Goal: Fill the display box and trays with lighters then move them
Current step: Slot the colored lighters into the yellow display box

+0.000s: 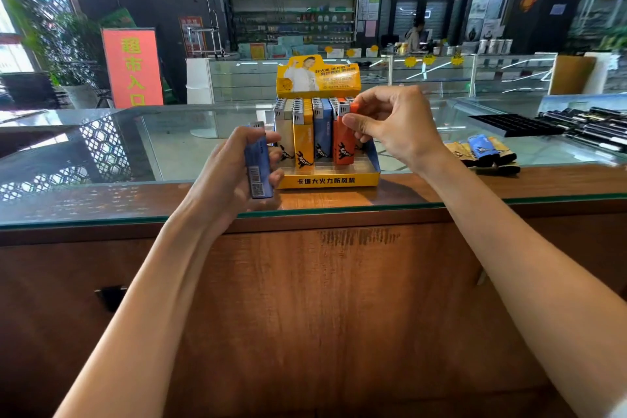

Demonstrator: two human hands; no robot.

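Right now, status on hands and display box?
Left hand grips blue lighter. Right hand pinches orange lighter in display box. Some front slots vacant; nothing blocking.

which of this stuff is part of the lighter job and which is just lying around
Job: display box, blue lighter in left hand, orange lighter pinched by right hand, loose lighters, black tray.
Just there: red sign, potted plant.
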